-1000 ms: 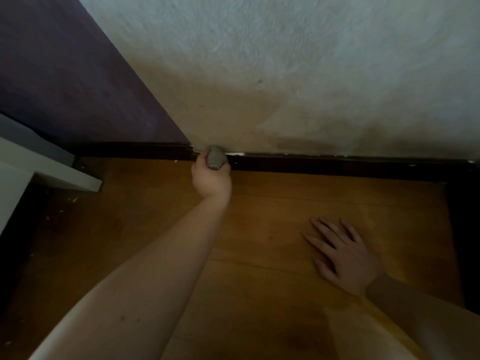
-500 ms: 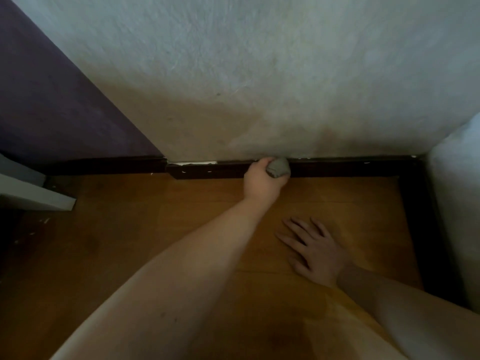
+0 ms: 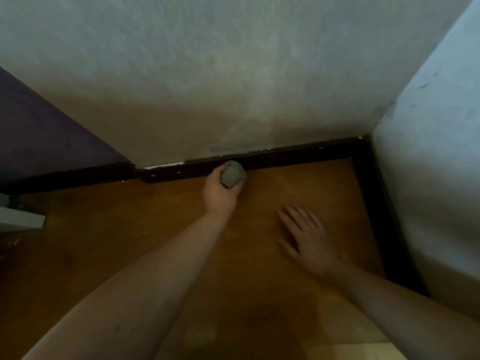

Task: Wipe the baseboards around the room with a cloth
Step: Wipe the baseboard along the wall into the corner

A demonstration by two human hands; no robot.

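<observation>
So we've got the cloth [image 3: 232, 174] balled tight in our left hand [image 3: 220, 191], fingers wrapped round it, pressed vs. the dark baseboard [image 3: 298, 154] for scrubbing; right hand [image 3: 307, 239] flat on the floor [image 3: 117, 229], fingers released (propping us, prob.).

Left hand [image 3: 219, 189] fingers hidden behind cloth [image 3: 232, 174]; cloth-baseboard [image 3: 293, 155] contact perhaps.

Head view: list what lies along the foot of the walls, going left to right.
White furniture edge → purple wall → chipped dark baseboard → left hand gripping the grey cloth → right hand flat on the floor → corner baseboard → pale right wall.
</observation>
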